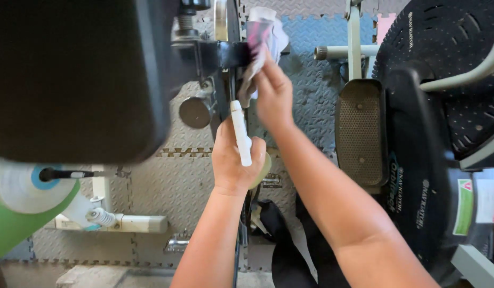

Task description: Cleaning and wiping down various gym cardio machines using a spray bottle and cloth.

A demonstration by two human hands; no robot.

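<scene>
The right hand (273, 93) presses a crumpled cloth (260, 40) against the black metal frame (225, 56), its grip clamped on the cloth. The left hand (233, 160) is closed around a white spray bottle (240, 133) just below. A black padded seat (71, 80) blocks the left; an exercise machine's pedal (360, 130) stands right.

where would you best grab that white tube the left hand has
Around its lower half, as the left hand does now, coming from below. The white tube stands nearly upright with its top end against the dark frame, where the right hand presses a cloth, so only the lower part is free.
</scene>
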